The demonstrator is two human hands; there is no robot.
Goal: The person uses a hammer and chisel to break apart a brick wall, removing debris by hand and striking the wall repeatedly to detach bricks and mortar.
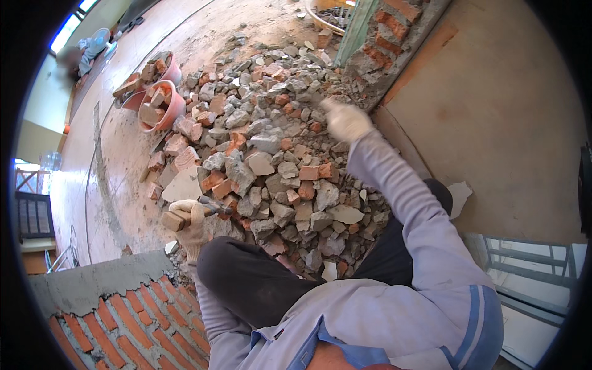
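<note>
Across the middle of the head view spreads a heap of broken brick, mortar and concrete rubble [286, 166]. My left hand [188, 226], in a pale work glove, is closed around the wooden handle of a hammer [215, 206]. The hammer's dark metal head lies just above the near left edge of the heap, beside my bent knee. My right hand [347, 121], gloved too and blurred, reaches out over the far right part of the rubble, near the base of the broken wall. Whether its fingers hold anything cannot be seen.
Pink buckets [178, 111] filled with brick pieces stand left of the heap. A yellowish basin [319, 21] lies beyond it, near a green frame [358, 32] and broken brickwork [391, 32]. Exposed brick wall [134, 319] is at lower left. Another person [83, 58] is by a fan [100, 40].
</note>
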